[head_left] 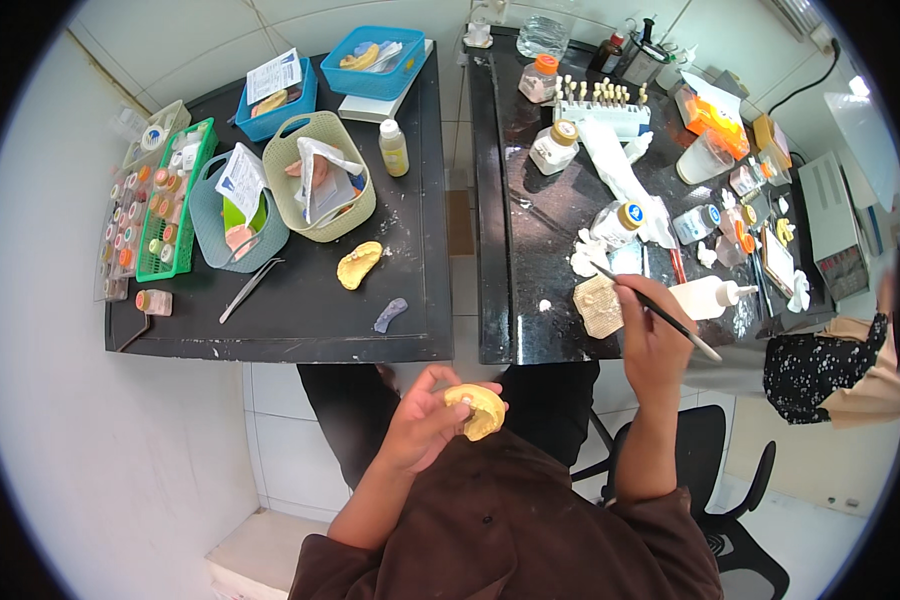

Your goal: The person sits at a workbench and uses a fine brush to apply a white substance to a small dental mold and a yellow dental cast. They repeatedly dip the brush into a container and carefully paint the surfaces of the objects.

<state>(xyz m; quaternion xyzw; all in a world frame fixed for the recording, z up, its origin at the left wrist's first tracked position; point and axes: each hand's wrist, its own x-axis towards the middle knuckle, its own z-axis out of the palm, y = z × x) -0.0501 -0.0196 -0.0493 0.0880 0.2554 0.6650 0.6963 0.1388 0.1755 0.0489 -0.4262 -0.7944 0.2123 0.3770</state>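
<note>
My left hand (425,420) grips the cast (486,408) close to me, while my right hand (656,340) pinches the brush (688,333), tip slanting forward-left by the tile (596,310), ahead and right of the cast.

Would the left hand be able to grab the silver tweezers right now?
Probably not straight away: the left hand is busy holding the yellow dental cast, though nothing seems to cover the tweezers.

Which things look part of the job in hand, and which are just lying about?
In use:
- yellow dental cast, in the left hand
- thin tool, in the right hand
- tan block, probably

Probably idle:
- tweezers
- purple-grey piece
- white-capped bottle
</note>
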